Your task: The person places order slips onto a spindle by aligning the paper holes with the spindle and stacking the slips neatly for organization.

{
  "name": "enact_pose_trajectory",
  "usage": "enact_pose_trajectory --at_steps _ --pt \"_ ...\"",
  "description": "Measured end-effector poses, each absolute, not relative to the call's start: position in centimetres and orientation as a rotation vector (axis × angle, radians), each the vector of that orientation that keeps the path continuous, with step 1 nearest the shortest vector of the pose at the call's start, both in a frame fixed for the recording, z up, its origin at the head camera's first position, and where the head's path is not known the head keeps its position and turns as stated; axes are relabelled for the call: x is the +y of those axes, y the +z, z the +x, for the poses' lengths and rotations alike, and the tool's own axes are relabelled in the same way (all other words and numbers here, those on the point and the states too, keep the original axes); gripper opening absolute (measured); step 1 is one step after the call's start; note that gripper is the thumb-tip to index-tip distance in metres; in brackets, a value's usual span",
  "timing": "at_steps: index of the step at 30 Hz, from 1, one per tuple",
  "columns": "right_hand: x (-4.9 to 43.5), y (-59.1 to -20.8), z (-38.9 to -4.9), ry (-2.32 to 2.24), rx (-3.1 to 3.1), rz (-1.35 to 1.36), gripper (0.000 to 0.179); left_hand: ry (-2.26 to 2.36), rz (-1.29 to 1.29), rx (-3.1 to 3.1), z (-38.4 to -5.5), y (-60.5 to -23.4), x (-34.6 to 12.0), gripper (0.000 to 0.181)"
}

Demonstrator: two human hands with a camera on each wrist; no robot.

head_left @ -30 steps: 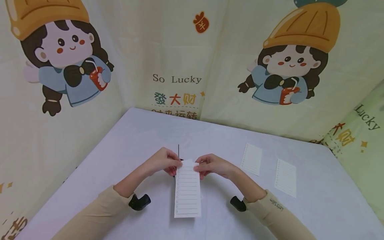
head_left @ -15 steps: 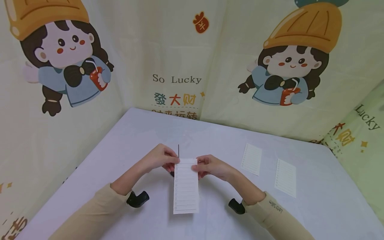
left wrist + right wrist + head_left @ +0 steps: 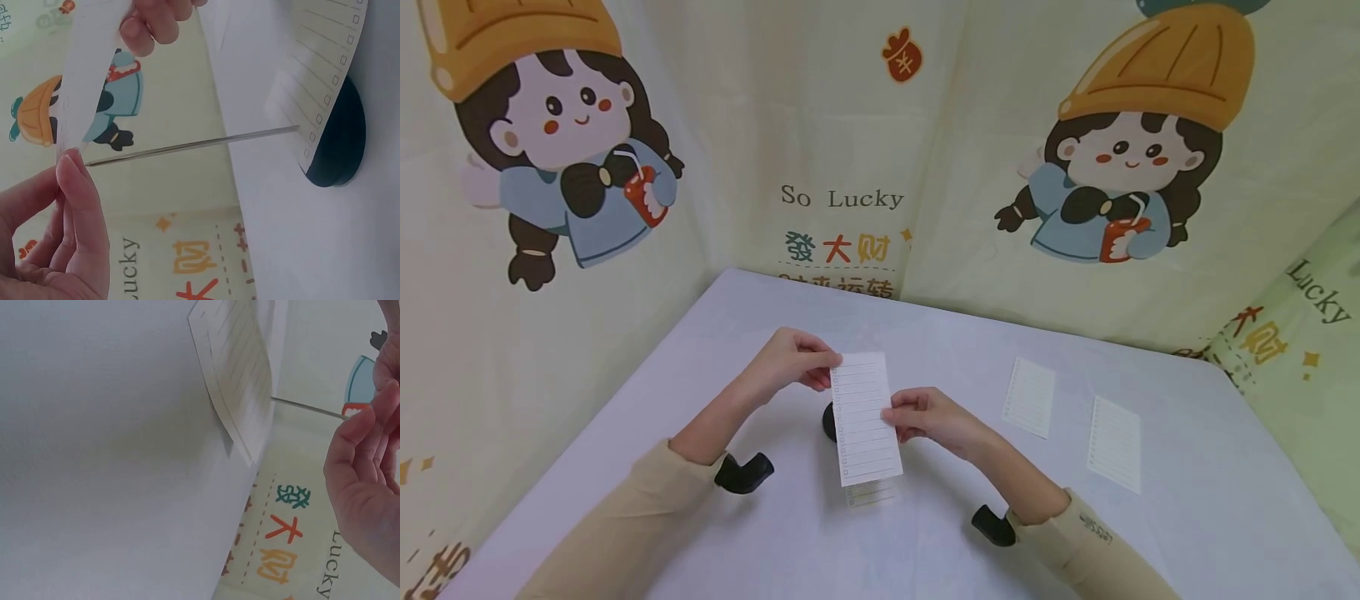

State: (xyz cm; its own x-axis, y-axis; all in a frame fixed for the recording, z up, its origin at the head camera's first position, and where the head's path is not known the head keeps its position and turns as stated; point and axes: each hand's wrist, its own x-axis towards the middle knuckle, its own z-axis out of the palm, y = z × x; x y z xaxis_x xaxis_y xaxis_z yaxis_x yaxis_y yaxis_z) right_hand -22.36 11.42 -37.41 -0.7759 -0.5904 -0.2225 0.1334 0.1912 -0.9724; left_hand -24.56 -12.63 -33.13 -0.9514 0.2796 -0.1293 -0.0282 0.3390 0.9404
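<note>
In the head view, my left hand point(image 3: 784, 367) pinches the upper left corner of a lined checklist sheet point(image 3: 861, 417). My right hand point(image 3: 938, 421) pinches its right edge about halfway down. Behind the sheet stands a bill spike, its black round base point(image 3: 829, 422) partly showing. The left wrist view gives its thin metal rod point(image 3: 194, 147), with the pointed tip close to my left thumb. A second checklist sheet point(image 3: 319, 69) sits low on that rod, just over the base, and its lower end point(image 3: 871, 494) peeks out below the held one. In the head view the rod is hidden.
Two more checklist sheets, one farther back point(image 3: 1028, 398) and one nearer point(image 3: 1114, 444), lie flat on the right of the white table point(image 3: 700, 550). A printed curtain point(image 3: 842, 108) hangs behind the table. Black curved pieces point(image 3: 743, 473) stick out at both cuffs.
The held sheet has moved up in the head view and tilted slightly, uncovering the end of the sheet below it. My left hand has risen with it, while the right has barely shifted.
</note>
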Motion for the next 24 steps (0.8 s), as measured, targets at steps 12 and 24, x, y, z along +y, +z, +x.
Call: enact_pose_trajectory --at_steps 12,24 --pt "12.01 -37.34 -22.7 -1.769 1.862 -0.345 0.02 1.675 0.23 2.328 -25.27 -33.21 -12.29 0.027" --pt "12.15 -37.61 -22.66 -1.765 1.833 -0.336 0.012 1.683 0.2 2.329 -25.05 -33.4 -11.95 0.028"
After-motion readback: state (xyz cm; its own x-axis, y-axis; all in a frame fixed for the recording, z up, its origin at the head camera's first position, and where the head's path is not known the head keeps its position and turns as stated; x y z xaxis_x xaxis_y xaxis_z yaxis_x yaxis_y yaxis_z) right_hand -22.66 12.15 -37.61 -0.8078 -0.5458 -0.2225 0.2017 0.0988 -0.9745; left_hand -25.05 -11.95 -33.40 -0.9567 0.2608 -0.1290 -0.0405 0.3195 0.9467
